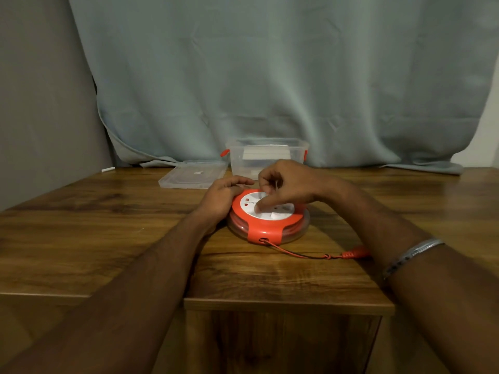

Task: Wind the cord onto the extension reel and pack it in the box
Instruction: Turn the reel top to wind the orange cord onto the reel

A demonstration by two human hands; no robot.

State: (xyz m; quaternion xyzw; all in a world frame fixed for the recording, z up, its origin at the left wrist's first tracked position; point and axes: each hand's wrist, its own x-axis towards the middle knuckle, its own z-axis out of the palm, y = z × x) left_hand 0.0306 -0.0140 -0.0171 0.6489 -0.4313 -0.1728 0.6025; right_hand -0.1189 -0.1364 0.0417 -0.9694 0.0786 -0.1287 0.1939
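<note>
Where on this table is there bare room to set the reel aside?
Bare wood lies left of the left hand, in front of the lid, and right of the box. Crowded: around the reel, and near-right where the cord trails.

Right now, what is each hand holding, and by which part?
The left hand grips the extension reel by its left rim. The right hand holds nothing clearly; its fingers curl onto the reel's white face.
</note>
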